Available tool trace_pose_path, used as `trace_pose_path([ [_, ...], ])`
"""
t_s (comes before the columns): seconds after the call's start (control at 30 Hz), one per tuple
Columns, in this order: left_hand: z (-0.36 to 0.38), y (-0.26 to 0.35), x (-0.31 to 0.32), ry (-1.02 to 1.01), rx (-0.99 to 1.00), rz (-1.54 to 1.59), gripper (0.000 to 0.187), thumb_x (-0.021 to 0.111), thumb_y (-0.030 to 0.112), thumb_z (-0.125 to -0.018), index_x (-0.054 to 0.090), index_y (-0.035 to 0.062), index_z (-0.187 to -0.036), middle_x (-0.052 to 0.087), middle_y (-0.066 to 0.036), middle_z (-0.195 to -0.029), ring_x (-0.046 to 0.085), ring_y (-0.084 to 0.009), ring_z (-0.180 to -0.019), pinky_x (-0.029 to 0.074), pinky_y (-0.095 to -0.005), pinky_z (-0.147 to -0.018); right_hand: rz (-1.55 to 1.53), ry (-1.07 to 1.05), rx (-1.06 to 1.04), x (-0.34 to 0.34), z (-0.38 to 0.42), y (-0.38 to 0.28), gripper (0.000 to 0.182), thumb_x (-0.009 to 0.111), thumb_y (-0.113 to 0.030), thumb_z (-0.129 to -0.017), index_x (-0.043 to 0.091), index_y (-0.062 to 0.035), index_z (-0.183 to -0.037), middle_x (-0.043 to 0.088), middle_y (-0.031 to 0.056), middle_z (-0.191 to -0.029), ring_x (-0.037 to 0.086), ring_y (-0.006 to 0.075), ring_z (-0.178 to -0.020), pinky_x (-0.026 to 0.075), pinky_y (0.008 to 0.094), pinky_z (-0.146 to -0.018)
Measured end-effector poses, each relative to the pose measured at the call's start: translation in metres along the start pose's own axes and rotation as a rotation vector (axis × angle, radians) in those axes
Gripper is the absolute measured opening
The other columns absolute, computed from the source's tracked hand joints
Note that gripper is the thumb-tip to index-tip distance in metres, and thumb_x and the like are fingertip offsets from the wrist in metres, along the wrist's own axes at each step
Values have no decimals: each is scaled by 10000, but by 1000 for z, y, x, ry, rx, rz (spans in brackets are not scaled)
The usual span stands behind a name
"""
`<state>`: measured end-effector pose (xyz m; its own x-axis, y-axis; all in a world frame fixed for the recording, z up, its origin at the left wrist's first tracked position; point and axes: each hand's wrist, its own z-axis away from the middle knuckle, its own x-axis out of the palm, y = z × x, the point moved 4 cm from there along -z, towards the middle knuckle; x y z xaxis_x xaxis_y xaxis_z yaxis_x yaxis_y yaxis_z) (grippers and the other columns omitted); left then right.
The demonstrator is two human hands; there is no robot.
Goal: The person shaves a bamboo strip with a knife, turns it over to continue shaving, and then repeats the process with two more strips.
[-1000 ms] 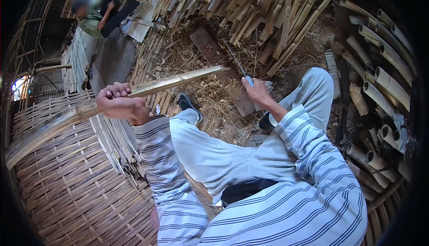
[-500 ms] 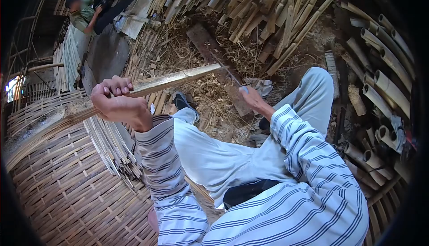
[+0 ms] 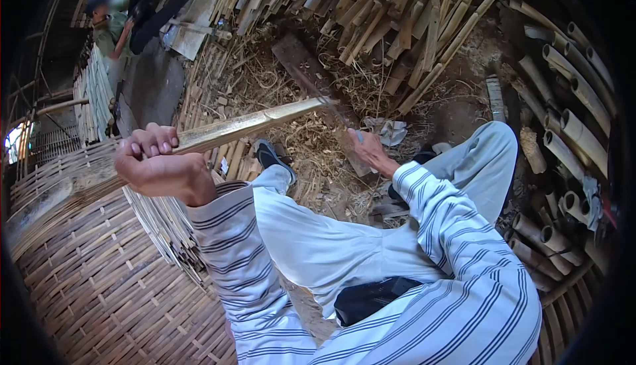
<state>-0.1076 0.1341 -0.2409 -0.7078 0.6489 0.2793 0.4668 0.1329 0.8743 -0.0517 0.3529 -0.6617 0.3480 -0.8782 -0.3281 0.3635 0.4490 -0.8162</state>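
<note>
Left hand grips a bamboo strip; right hand clasps a knife at its tip — best kept steady, blade centred.

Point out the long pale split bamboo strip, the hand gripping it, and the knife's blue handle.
long pale split bamboo strip (image 3: 252,124), head view, mid-length.
left hand (image 3: 159,166), head view, knuckles.
knife's blue handle (image 3: 358,136), head view, exposed top.

Left hand raised, fisted; right hand extended forward, fingers closed
</note>
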Motion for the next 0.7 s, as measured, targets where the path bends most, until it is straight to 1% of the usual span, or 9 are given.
trace_pose_path([
  [0.07, -1, -3, -5, 6, -13, -4, 245, 454, 228, -805, 290, 160, -635, 254, 30, -498, 255, -77, -405, 234, -241, -406, -20, 57, -124, -9, 18, -28, 593, 437, -509, -947, 640, 18, -766, 619, 258, -689, 624, 431, -713, 464, 472, -688],
  [0.17, -6, -4, -12, -18, -39, 53, 253, 466, 238, -800, 294, 165, -630, 260, 30, -493, 245, -77, -407, 234, -238, -412, -148, -27, -30, -4, 13, -19, 574, 440, -505, -959, 577, 20, -771, 560, 199, -654, 514, 341, -625, 417, 454, -645],
  [0.2, -5, -3, -17, 7, -55, 56, 257, 470, 258, -804, 301, 170, -631, 264, 32, -491, 236, -76, -410, 235, -239, -419, -97, -10, 18, 4, 4, 6, 573, 440, -499, -961, 572, 25, -771, 565, 215, -668, 511, 358, -630, 419, 455, -648],
  [0.3, -3, -1, -25, -26, -18, 44, 259, 470, 268, -807, 304, 174, -632, 263, 36, -491, 235, -74, -410, 236, -242, -423, -23, -51, 55, 0, 11, 15, 578, 437, -497, -964, 567, 26, -755, 563, 211, -660, 520, 356, -623, 421, 455, -647],
  [0.33, -1, -1, -26, -49, -20, 52, 263, 468, 267, -810, 303, 170, -629, 260, 39, -492, 237, -75, -414, 231, -242, -424, 34, 41, -53, 4, 16, 15, 587, 433, -499, -965, 560, 26, -734, 555, 205, -638, 519, 356, -606, 417, 457, -639],
  [0.47, 0, 2, -25, -30, -2, 41, 260, 455, 260, -807, 298, 166, -623, 253, 37, -495, 233, -77, -419, 231, -246, -431, -51, -17, 128, 2, 9, 19, 587, 442, -502, -958, 587, 31, -761, 571, 222, -669, 567, 383, -659, 424, 465, -662],
  [0.57, 6, 1, -25, -37, 0, 37, 255, 443, 251, -804, 291, 166, -617, 247, 34, -496, 226, -79, -422, 232, -247, -434, -29, -14, 33, 5, 13, 10, 582, 442, -503, -956, 607, 32, -796, 587, 221, -676, 582, 387, -667, 428, 470, -658],
  [0.6, 6, 2, -25, -40, -8, 28, 253, 440, 247, -801, 288, 168, -615, 246, 33, -496, 224, -80, -424, 232, -247, -435, 7, -9, -71, 3, 20, -4, 580, 431, -507, -957, 614, 27, -827, 601, 227, -696, 582, 397, -675, 425, 473, -657],
  [0.7, 7, 4, -31, -71, -18, 28, 264, 439, 242, -802, 275, 169, -609, 245, 29, -499, 224, -84, -428, 228, -248, -436, -35, -14, 64, 10, 11, 2, 587, 417, -520, -945, 631, 18, -848, 617, 266, -738, 603, 445, -739, 449, 478, -682],
])
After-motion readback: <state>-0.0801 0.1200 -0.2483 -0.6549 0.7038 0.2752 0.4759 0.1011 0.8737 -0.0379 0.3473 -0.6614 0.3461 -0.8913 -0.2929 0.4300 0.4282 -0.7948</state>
